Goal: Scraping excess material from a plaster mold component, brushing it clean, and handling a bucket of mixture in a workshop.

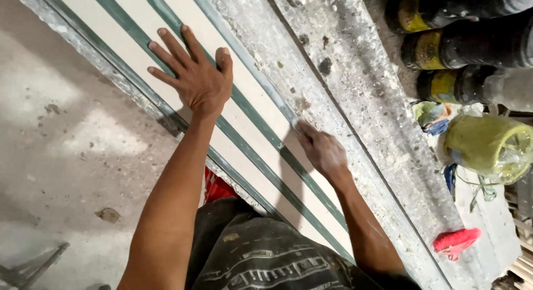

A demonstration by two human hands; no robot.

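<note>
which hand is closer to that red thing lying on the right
Right. The right hand rests at the striped board's right edge, up and left of the red thing. The left hand lies flat on the board, much farther left.

Off past the right hand, up in the far corner, three dark cartridge tubes lie stacked on their sides, each wrapped in a yellow label. Just below them, level with that hand, sits a yellow-green tub bagged in clear plastic.
</note>
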